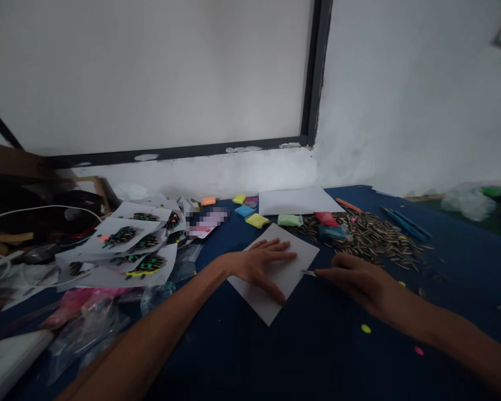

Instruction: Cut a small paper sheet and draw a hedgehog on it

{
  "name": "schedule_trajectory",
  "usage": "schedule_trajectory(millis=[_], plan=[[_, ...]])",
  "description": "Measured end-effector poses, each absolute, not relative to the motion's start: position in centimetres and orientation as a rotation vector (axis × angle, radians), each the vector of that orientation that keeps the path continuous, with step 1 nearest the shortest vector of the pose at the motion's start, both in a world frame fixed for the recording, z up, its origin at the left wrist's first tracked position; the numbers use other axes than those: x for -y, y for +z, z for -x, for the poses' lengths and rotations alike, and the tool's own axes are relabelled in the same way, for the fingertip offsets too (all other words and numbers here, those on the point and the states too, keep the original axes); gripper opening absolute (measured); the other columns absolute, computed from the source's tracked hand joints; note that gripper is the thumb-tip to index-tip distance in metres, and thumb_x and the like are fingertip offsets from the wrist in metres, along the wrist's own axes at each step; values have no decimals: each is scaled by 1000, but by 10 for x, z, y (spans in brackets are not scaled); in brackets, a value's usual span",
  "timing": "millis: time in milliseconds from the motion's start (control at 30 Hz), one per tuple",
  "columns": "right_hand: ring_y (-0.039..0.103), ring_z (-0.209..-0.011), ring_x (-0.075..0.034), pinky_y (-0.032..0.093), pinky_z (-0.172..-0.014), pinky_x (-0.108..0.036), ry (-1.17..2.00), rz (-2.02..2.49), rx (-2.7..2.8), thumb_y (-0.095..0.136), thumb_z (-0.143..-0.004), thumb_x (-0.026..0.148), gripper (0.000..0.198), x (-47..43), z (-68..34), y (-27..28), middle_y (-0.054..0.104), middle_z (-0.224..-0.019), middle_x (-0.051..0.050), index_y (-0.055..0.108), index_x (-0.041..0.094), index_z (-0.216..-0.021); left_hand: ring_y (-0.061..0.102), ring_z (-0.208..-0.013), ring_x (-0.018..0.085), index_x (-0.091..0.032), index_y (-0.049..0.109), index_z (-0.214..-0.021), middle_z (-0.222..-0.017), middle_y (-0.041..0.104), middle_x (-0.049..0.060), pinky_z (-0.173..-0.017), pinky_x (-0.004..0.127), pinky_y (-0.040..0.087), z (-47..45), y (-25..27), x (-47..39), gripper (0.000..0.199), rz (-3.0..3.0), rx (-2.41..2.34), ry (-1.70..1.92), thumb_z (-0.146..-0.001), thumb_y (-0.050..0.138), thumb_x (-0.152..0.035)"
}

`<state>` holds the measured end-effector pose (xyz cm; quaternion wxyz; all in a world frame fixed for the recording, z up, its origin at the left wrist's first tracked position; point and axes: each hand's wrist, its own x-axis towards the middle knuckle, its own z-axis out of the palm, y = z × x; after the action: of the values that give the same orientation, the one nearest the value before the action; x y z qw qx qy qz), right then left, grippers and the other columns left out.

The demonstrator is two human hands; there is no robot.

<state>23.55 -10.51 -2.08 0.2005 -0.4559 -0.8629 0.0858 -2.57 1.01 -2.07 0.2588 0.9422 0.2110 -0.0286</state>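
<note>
A white sheet of paper (271,317) lies turned cornerwise on the blue table. Across it my left hand (265,264) rests flat, palm down, fingers spread. My right hand (354,278) is closed around a slim tool with a pale, narrow tip (309,273). That tip points left and reaches the sheet's right edge; whether it touches cannot be told, and the tool's kind is unclear because the fingers hide most of it. Behind my right hand spreads a heap of striped sunflower seeds (379,236).
Small colored packets, including a yellow one (257,221) and a green one (290,220), sit behind the sheet. White paper (296,201) lies near the wall. Seed-decorated sheets (121,236) and plastic bags (87,328) crowd the left. Blue tweezers-like tools (407,224) lie right.
</note>
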Motion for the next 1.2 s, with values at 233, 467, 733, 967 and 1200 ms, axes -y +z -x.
schedule_trajectory(millis=[233, 467, 733, 967, 1200], plan=[[59, -80, -20, 49, -68, -33, 84, 1436, 2336, 35, -96, 32, 35, 98, -245, -27, 57, -93, -9, 62, 22, -117, 22, -140, 26, -28, 34, -142, -151, 28, 3, -115, 42, 19, 21, -23, -8, 71, -2491, -637, 182, -81, 56, -56], [61, -79, -21, 50, -67, -34, 23, 1531, 2284, 36, -95, 32, 30, 98, -248, -29, 56, -98, -10, 60, 20, -107, 47, -121, 21, -20, 61, -117, -128, 55, 7, -104, 34, 37, 14, -32, -11, 37, -2542, -877, 678, -82, 57, -32], [61, -78, -22, 51, -66, -36, -125, 1645, 2204, 35, -94, 29, 27, 97, -248, -33, 58, -97, -11, 58, 18, -103, 51, -100, 29, -15, 63, -108, -105, 57, 13, -85, 41, 41, 18, -35, -12, 37, -2622, -1566, 501, -86, 47, -40], [62, -77, -22, 51, -61, -33, -148, 1693, 2226, 37, -92, 25, 25, 96, -249, -35, 58, -98, -10, 58, 18, -103, 51, -102, 26, -18, 63, -100, -105, 58, 9, -86, 36, 37, 13, -42, -14, 27, -2395, -1674, 634, -81, 57, -35], [62, -76, -21, 50, -61, -32, -162, 1689, 2240, 36, -92, 26, 24, 96, -248, -34, 58, -97, -10, 57, 19, -100, 50, -104, 28, -19, 64, -90, -105, 58, 9, -83, 35, 35, 11, -42, -20, 29, -2178, -1753, 674, -70, 67, -39]])
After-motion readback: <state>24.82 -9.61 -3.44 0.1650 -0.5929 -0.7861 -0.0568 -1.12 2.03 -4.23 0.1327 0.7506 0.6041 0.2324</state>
